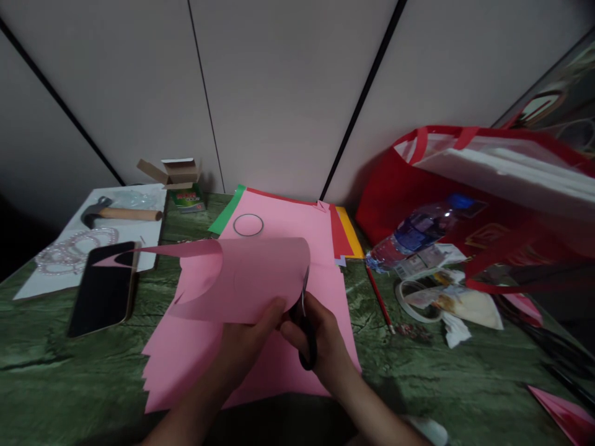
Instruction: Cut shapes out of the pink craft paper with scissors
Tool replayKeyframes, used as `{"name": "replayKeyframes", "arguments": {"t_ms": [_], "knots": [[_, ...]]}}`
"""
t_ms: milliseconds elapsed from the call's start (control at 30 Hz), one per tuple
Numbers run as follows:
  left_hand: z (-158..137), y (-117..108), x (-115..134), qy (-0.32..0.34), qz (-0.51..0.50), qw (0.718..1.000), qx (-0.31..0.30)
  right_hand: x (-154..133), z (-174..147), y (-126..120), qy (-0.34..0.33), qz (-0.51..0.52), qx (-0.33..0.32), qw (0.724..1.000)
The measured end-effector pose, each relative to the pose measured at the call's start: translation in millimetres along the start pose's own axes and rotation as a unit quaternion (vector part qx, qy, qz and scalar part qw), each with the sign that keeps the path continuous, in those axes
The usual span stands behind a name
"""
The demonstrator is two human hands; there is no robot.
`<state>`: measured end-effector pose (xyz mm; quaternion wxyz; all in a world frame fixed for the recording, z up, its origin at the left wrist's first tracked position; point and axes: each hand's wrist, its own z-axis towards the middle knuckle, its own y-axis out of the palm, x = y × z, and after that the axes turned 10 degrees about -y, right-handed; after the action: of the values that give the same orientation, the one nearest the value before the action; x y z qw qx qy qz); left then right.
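My left hand (pixel 253 337) grips the lower edge of a curled sheet of pink paper (pixel 260 279), its thumb on the near face. A curved piece is cut out of the sheet's left part, and a thin strip trails off over the phone. In my right hand (pixel 325 344) are scissors (pixel 307 341) with dark handles, fingers through the loops. Their blades stand upright at the sheet's right edge. Whether they are parted I cannot tell. Beneath both hands lies a stack of pink paper (pixel 195 371). A thin ring (pixel 248 215) rests on the pink paper behind.
At the left are a black phone (pixel 105 288), a hammer (pixel 130 214), strings of beads (pixel 69 251) and an opened small box (pixel 186 192). To the right lie a red pencil (pixel 379 300), a roll of tape (pixel 404 303), a water bottle (pixel 413 238) and a red bag (pixel 390 192).
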<state>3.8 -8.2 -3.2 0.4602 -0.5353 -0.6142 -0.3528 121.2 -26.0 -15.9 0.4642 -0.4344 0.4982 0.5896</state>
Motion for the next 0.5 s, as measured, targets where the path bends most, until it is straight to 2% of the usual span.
{"name": "replayKeyframes", "arguments": {"t_ms": [167, 300, 500], "knots": [[0.6, -1.1, -0.9, 0.002, 0.021, 1.000, -0.014, 0.3, -0.2, -0.8, 0.000, 0.007, 0.002, 1.000], [-1.1, 0.7, 2.8, -0.020, 0.013, 1.000, -0.002, -0.3, -0.1, -0.4, 0.002, -0.007, 0.007, 1.000], [0.4, 0.1, 3.0, 0.009, 0.004, 1.000, -0.025, -1.2, 0.0, -0.2, 0.006, -0.030, 0.010, 0.999]]}}
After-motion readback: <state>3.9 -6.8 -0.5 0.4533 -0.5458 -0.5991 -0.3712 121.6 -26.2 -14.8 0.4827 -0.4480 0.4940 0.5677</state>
